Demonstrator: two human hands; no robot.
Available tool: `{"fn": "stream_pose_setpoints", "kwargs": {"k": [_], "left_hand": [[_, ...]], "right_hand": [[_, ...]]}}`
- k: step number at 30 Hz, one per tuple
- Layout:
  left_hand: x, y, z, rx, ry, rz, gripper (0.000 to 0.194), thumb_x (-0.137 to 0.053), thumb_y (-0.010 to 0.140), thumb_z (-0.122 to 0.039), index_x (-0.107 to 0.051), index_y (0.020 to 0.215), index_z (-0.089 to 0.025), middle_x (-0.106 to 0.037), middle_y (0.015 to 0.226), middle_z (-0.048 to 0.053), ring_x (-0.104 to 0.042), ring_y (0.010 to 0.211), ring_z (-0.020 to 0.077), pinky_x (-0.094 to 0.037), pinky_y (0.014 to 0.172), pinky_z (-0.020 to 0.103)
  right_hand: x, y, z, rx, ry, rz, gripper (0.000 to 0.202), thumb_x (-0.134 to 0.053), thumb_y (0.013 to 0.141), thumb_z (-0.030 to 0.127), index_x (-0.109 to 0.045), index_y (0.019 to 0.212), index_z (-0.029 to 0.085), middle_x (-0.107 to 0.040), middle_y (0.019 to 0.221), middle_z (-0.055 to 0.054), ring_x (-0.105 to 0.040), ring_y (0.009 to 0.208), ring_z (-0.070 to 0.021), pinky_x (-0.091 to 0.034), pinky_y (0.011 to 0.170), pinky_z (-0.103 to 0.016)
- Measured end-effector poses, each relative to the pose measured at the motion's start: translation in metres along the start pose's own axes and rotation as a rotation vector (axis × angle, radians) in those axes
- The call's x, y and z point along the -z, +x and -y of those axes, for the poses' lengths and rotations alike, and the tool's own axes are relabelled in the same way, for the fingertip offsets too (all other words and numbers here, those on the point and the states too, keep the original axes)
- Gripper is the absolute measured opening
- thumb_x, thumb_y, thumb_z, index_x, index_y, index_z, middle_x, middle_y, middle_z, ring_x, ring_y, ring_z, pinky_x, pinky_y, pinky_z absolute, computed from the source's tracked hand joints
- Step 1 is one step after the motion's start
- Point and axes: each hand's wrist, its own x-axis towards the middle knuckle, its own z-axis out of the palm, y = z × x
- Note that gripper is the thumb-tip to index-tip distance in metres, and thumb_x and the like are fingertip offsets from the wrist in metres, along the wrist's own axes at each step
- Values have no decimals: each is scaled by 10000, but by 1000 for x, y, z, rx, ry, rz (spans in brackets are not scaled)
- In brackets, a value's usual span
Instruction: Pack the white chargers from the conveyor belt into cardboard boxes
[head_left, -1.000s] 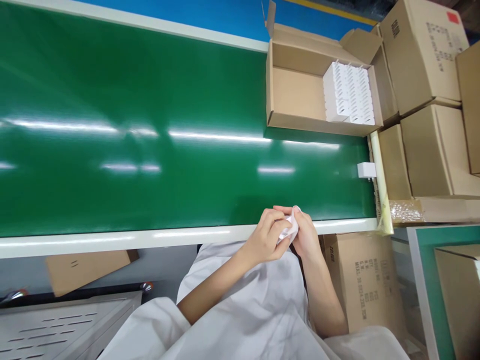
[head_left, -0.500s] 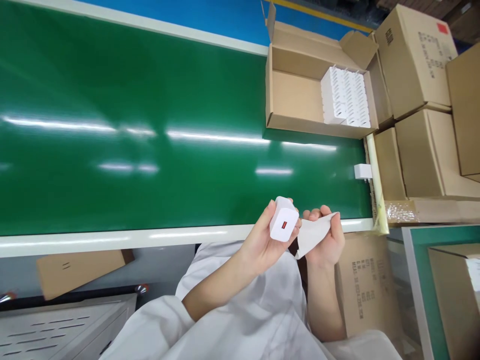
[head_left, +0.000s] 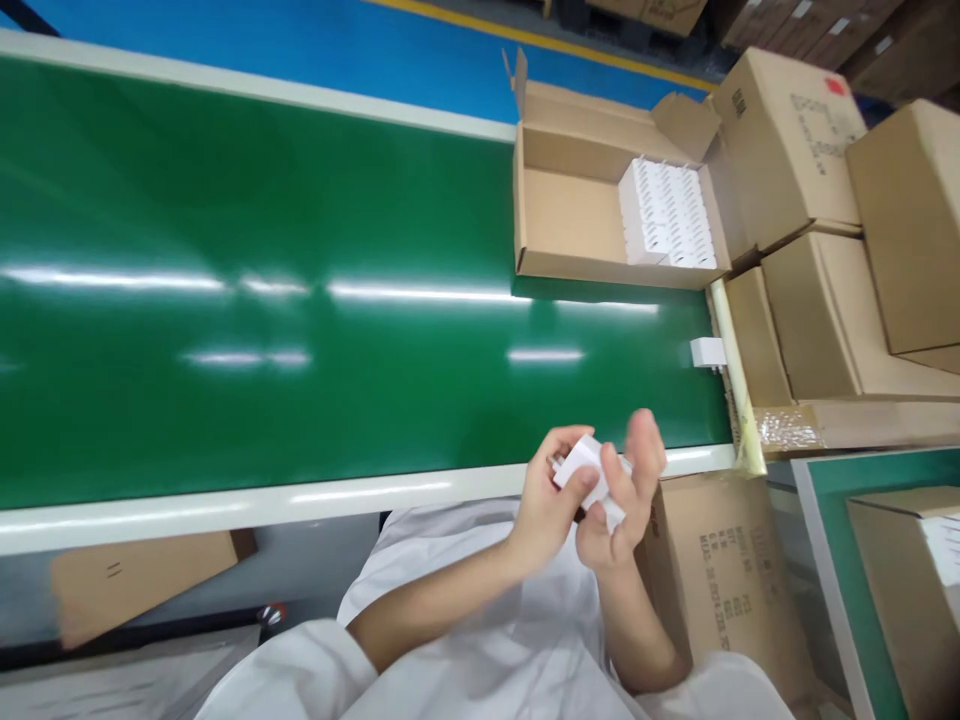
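Observation:
Above the near edge of the green bench, my left hand (head_left: 551, 495) is closed around a white plug-in charger (head_left: 579, 460), thumb on its side. The charger is tilted, its pins sticking out on the left. My right hand (head_left: 626, 500) meets it from the right, fingers bent against the charger and slightly blurred. Between those fingers and the charger a piece of white cloth (head_left: 613, 516) shows in part; most of it is hidden. Another white charger (head_left: 707, 352) lies on the bench by its right end, pins toward me.
An open carton (head_left: 570, 215) at the back right of the green bench (head_left: 262, 420) holds rows of white chargers (head_left: 670, 215), pins up. Brown cartons (head_left: 806, 150) are stacked beyond the right end. One more carton (head_left: 731, 590) stands below, right of my lap.
My right hand has brought the cloth onto the charger; before, it held the cloth apart. My left hand has turned the charger, so its red port no longer shows. The view has shifted slightly.

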Motion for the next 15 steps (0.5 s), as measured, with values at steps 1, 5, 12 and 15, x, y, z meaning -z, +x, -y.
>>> {"fn": "stream_pose_setpoints", "kwargs": {"k": [1,5,12,15], "left_hand": [[-2,-2,3,-34,81,39,479,-702,714,-547,-584,1040,-217,-590,841,10,-553,720,141,-448,629,247],[-14,31,-6,-185,447,289,331,-691,763,-303,-565,1060,-231,-616,947,24,-584,815,159,-464,707,266],[-95,225,-40,-751,1094,424,274,-578,813,-151,-544,1085,-161,-544,1079,81,-554,985,208,-445,867,323],[-129,285,-42,-767,1322,443,270,-528,831,-123,-525,1101,-125,-503,1126,114,-536,1019,223,-435,894,338]], "right_hand": [[1,5,0,108,-42,-22,387,-629,685,666,-685,984,427,-521,1352,79,-191,1413,-296,-103,1144,-506],[14,45,-4,225,172,-97,334,-450,892,471,-602,1181,402,-593,1277,10,-486,1242,-274,-330,1033,-545],[75,101,-65,137,2,-516,282,-527,824,245,-660,1071,218,-664,901,-16,-590,700,-150,-484,757,-368],[88,99,-89,65,12,-514,216,-518,821,232,-674,968,216,-654,853,-3,-571,688,-148,-486,734,-360]]}}
